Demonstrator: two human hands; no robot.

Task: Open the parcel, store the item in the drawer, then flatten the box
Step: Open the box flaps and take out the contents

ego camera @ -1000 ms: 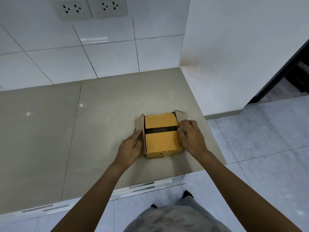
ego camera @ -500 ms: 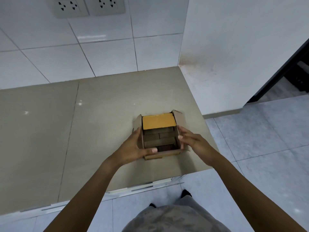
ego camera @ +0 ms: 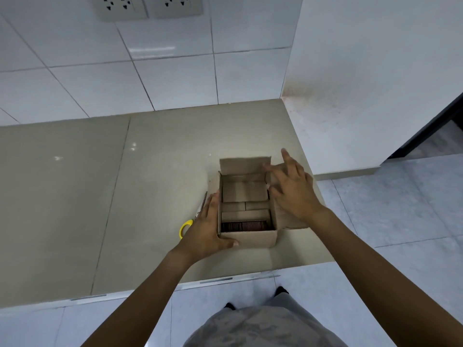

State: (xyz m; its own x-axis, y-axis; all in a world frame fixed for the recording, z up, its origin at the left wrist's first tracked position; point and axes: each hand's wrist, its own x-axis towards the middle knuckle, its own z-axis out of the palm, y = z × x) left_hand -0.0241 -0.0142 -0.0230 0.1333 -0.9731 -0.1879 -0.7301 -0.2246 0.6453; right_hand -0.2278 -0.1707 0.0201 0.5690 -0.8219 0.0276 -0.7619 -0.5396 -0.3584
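Observation:
A small brown cardboard box (ego camera: pixel 250 238) stands open on the beige counter (ego camera: pixel 150 186) near its front right corner. All its flaps are folded outward, the far flap (ego camera: pixel 245 166) standing up. Inside I see cardboard pieces and a dark item (ego camera: pixel 243 226) along the near wall. My left hand (ego camera: pixel 206 229) grips the box's left side, thumb across the front wall. My right hand (ego camera: pixel 293 190) lies flat with spread fingers on the right flap, pressing it outward.
Scissors with a yellow handle (ego camera: pixel 186 227) lie on the counter just left of the box, partly hidden under my left hand. The counter's front edge (ego camera: pixel 215 280) is close below the box. A white wall stands right of the counter; tiled wall with sockets (ego camera: pixel 150 6) behind.
The yellow-topped flaps that covered the box have been folded outward, exposing the inside. My right hand moved from the box's right edge onto the right flap. The scissors have come into view.

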